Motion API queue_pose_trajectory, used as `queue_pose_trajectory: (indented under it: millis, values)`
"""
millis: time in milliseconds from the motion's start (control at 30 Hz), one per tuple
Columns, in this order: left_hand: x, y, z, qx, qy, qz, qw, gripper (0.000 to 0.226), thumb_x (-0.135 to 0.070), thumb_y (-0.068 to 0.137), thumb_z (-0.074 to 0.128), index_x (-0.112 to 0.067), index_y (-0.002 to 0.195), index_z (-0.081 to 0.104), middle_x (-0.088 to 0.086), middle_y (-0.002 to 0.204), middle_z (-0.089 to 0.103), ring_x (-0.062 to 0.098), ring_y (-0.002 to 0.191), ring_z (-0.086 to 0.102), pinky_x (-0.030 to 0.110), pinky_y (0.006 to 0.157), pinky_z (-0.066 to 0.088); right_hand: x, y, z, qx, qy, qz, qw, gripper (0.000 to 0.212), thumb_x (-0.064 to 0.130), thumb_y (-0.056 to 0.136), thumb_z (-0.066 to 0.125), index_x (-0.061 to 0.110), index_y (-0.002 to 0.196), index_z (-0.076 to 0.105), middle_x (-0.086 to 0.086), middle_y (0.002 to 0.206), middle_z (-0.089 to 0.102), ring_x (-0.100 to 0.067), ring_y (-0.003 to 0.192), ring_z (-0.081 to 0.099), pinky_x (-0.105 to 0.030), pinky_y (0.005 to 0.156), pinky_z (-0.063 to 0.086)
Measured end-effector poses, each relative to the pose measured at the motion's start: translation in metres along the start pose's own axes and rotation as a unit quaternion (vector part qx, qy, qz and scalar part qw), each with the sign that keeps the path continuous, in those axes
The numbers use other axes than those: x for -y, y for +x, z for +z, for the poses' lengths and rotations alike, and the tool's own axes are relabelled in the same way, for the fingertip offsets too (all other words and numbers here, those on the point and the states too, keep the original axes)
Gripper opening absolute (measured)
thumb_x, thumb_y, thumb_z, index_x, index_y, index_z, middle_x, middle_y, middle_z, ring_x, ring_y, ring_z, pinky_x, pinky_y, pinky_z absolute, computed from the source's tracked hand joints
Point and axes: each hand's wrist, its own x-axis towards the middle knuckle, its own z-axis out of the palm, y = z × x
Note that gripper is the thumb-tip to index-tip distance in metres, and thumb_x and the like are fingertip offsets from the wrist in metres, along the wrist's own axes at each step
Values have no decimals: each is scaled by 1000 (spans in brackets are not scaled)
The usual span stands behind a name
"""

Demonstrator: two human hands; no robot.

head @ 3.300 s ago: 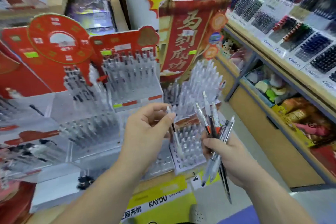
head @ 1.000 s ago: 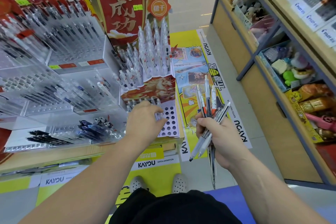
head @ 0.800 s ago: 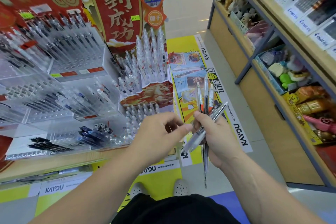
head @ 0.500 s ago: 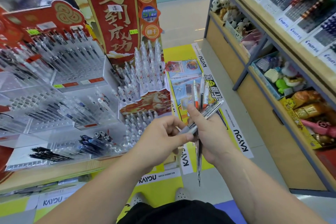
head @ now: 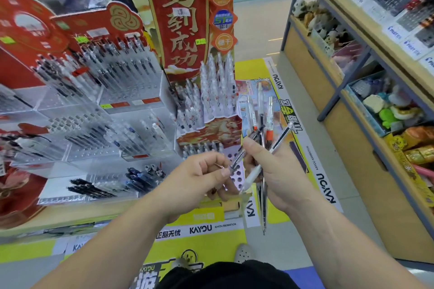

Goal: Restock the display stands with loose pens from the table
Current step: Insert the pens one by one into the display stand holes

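- Right grip point(head: 279, 171) clamped round a bundle of pens point(head: 270, 122), ends fanned up and down, lower centre of frame.
- Left grip point(head: 199, 178) pinching the low end of one clear pen point(head: 242, 153). It lies slanted across the bundle with its other end under the right thumb; looks picked for the next slot.
- Progress: mid-task, my read. White-pen stand point(head: 211, 96) rows look full. Holed tray point(head: 236, 176) below it, showing between the hands, has open holes.
- Left to do: the whole bundle, plus any gaps in the clear stands point(head: 122, 77) at left, which are too blurred to count.
- Around: red banner point(head: 183, 26) upper centre, shelf point(head: 303, 58) at right, desk point(head: 94, 213) edge lower left.
- In the way: packed pens just beside the tray, and small holes.
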Motion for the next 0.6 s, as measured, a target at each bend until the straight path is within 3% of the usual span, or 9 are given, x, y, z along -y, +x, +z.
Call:
queue_pose_trajectory:
  millis: [67, 167, 267, 400, 467, 533, 600]
  values:
    - [1, -12, -14, -18, -8, 19, 1000, 5, -14, 102, 60, -11, 105, 63, 14, 86, 75, 23, 77, 69, 40, 75, 48, 1, -4, 20, 33, -11, -32, 999, 29, 20, 94, 71, 13, 69, 57, -4, 60, 53, -18, 52, 50, -27, 51, 44]
    - [2, -31, -35, -96, -25, 74, 992, 9, -20, 96, 68, -16, 103, 71, 16, 90, 73, 31, 87, 71, 43, 85, 55, -3, -8, 56, 97, -53, -71, 991, 12, 27, 85, 81, 19, 79, 75, -5, 78, 71, -20, 73, 66, -39, 68, 56]
    - [10, -52, -64, -135, -35, 101, 985, 15, -3, 96, 66, -15, 100, 72, 9, 86, 76, 24, 80, 72, 41, 85, 59, -13, -10, 95, 98, -91, -66, 989, 28, 40, 79, 83, 13, 85, 75, -13, 81, 72, -25, 75, 66, -52, 69, 55]
    - [36, -88, -124, -133, -11, 104, 986, 30, 4, 92, 68, -23, 102, 76, 5, 92, 78, 26, 86, 73, 43, 83, 61, -35, -15, 162, 80, -108, -63, 989, 17, 19, 91, 77, 4, 86, 73, -16, 78, 72, -24, 70, 68, -41, 68, 56]
    - [54, -111, -159, -136, 12, 103, 985, 35, 1, 91, 71, -31, 105, 76, 0, 93, 77, 23, 85, 73, 47, 84, 60, -51, -19, 201, 76, -110, -63, 989, 17, 15, 95, 72, 1, 86, 72, -23, 81, 72, -34, 73, 69, -48, 72, 58]
    - [71, -134, -196, -138, 30, 100, 985, 35, -8, 88, 71, -36, 107, 75, 2, 95, 77, 29, 87, 72, 53, 88, 58, -67, -26, 246, 89, -106, -49, 989, 17, 26, 91, 77, 12, 82, 75, -33, 90, 69, -45, 83, 70, -59, 80, 58]
    - [87, -157, -234, -131, 36, 102, 985, 34, -4, 88, 67, -29, 112, 74, 7, 96, 75, 32, 87, 70, 54, 86, 58, -81, -33, 291, 92, -85, -20, 992, 14, 36, 85, 78, 27, 75, 75, -32, 86, 69, -48, 80, 67, -60, 76, 57]
